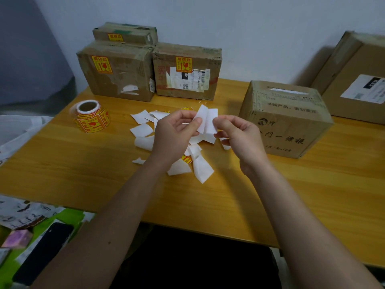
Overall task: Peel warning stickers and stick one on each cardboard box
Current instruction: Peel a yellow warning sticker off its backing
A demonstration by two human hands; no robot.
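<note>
My left hand (177, 130) and my right hand (237, 134) pinch a white sticker strip (206, 120) together above the table, its blank back facing me. A roll of yellow-and-red warning stickers (91, 116) stands at the left. Three cardboard boxes at the back left each carry a yellow sticker: the small top box (129, 35), the left box (116, 74) and the middle box (187, 74). A box with printed characters (285, 122) sits just right of my right hand with no yellow sticker visible. A larger box (358, 80) leans at the far right.
Several white backing scraps (143, 132) and a few loose stickers litter the wooden table (83, 174) beneath my hands. A black phone (45, 251) and papers lie on a green surface at lower left. A white plastic bag (16, 132) sits at the left edge.
</note>
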